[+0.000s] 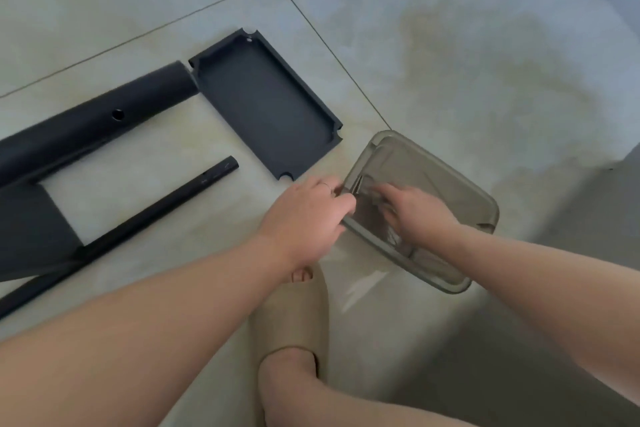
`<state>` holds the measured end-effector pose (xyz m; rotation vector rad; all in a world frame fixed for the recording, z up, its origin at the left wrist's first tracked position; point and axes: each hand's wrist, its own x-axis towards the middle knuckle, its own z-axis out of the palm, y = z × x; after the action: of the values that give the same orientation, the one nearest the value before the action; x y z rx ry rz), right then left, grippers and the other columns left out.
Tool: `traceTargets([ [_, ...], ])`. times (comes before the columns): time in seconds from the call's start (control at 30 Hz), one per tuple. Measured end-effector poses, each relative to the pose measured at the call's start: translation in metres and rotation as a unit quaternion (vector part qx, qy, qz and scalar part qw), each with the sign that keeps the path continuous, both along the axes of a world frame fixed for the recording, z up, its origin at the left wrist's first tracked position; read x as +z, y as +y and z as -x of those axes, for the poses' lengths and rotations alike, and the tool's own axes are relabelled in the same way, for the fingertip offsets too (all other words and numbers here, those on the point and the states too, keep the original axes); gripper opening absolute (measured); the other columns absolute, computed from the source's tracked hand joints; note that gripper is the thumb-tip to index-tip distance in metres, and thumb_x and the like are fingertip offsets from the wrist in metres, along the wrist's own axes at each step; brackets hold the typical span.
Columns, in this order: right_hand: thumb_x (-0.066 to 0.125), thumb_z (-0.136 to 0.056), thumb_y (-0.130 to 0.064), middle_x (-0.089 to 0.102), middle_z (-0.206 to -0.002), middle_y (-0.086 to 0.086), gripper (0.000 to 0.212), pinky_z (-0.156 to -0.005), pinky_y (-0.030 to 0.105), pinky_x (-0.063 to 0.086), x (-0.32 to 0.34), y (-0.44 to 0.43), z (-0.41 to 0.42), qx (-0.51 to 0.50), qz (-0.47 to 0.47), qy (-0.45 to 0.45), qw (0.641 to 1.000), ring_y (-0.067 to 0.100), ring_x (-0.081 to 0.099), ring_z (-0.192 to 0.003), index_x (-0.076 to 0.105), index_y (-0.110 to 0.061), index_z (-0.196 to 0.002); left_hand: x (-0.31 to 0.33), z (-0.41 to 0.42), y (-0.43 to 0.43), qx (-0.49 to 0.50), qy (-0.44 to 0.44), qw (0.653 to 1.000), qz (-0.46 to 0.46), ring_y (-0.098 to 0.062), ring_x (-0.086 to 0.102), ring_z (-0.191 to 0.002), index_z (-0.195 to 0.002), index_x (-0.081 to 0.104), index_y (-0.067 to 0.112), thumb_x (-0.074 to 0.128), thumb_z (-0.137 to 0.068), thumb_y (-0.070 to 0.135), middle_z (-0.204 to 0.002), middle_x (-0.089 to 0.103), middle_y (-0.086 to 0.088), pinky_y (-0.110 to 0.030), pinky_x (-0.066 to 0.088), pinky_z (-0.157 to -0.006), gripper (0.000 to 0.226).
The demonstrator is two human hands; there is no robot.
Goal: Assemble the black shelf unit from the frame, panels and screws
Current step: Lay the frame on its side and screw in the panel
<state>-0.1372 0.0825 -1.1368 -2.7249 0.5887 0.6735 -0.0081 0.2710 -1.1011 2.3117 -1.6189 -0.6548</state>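
Left hand (304, 215) curled at tray (483, 196) rim, grasp unclear, right hand (417, 213) inside tray, fingers bent down, hold unclear, black panel (266, 104) on floor (450, 45) touching frame (86, 123)

Beige slipper (294, 315), tiled floor (450, 45) (stained), smoky tray (446, 177)

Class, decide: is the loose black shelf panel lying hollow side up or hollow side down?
Hollow side up: the panel lies flat, raised rim and recessed inside showing.

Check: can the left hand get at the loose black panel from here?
Probably yes: the panel lies uncovered just beyond the left hand, nothing between, though that hand holds the clear box.
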Motion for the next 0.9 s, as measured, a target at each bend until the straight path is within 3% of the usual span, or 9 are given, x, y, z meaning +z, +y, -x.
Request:
traceTargets([
  [0.07, 0.052, -0.099, -0.024, 0.061, -0.127, 0.006, 0.042, -0.077, 0.041, 0.052, -0.008, 0.003, -0.016, 0.005, -0.025, -0.002, 1.0, 0.034, 0.061, -0.11, 0.049, -0.026, -0.141, -0.002, 0.004, 0.008, -0.004, 0.013, 1.0, 0.005, -0.024, 0.046, -0.119, -0.126, 0.059, 0.029, 0.056, -0.097, 0.034, -0.133, 0.049, -0.004, -0.035, 0.041, -0.088, 0.029],
  [0.2, 0.055, -0.097, -0.019, 0.06, -0.119, 0.012, 0.03, -0.071, 0.035, 0.041, -0.022, 0.016, -0.037, -0.015, -0.057, 0.003, 0.998, 0.036, 0.059, -0.106, 0.058, -0.012, -0.126, -0.003, 0.01, 0.021, -0.019, 0.028, 0.999, 0.003, -0.023, 0.046, -0.116, -0.132, 0.056, 0.033, 0.053, -0.099, 0.04, -0.132, 0.048, -0.002, -0.035, 0.043, -0.089, 0.034],
  [0.3, 0.057, -0.097, -0.018, 0.061, -0.114, 0.015, 0.026, -0.075, 0.039, 0.047, -0.025, 0.027, -0.04, -0.044, -0.066, -0.025, 0.996, 0.038, 0.06, -0.102, 0.062, -0.007, -0.12, -0.003, 0.009, 0.025, -0.015, 0.031, 0.999, 0.001, -0.022, 0.045, -0.118, -0.134, 0.055, 0.036, 0.052, -0.099, 0.044, -0.133, 0.048, 0.0, -0.036, 0.043, -0.092, 0.036],
  [0.53, 0.055, -0.091, -0.006, 0.062, -0.108, 0.02, 0.023, -0.078, 0.042, 0.05, -0.022, 0.034, -0.045, -0.116, -0.071, -0.011, 0.991, 0.04, 0.059, -0.098, 0.062, -0.006, -0.112, -0.003, 0.008, 0.026, -0.015, 0.022, 1.0, 0.001, -0.023, 0.045, -0.118, -0.131, 0.058, 0.036, 0.053, -0.098, 0.044, -0.132, 0.051, 0.0, -0.037, 0.043, -0.09, 0.034],
  [0.73, 0.05, -0.085, -0.001, 0.064, -0.102, 0.021, 0.028, -0.073, 0.046, 0.054, -0.016, 0.036, -0.042, -0.168, -0.05, 0.018, 0.984, 0.042, 0.062, -0.089, 0.051, -0.008, -0.111, -0.002, 0.01, 0.027, -0.012, 0.019, 1.0, -0.005, -0.023, 0.045, -0.118, -0.133, 0.056, 0.037, 0.053, -0.098, 0.043, -0.135, 0.051, -0.001, -0.038, 0.044, -0.092, 0.035],
  [0.9, 0.053, -0.089, -0.006, 0.062, -0.108, 0.017, 0.022, -0.071, 0.033, 0.043, 0.003, 0.036, -0.032, -0.193, -0.052, -0.004, 0.98, 0.035, 0.06, -0.095, 0.062, -0.006, -0.108, 0.008, 0.01, 0.029, -0.008, 0.033, 0.998, -0.051, -0.023, 0.044, -0.124, -0.151, 0.03, 0.042, 0.054, -0.099, 0.028, -0.149, 0.04, -0.002, -0.034, 0.04, -0.091, 0.059],
])
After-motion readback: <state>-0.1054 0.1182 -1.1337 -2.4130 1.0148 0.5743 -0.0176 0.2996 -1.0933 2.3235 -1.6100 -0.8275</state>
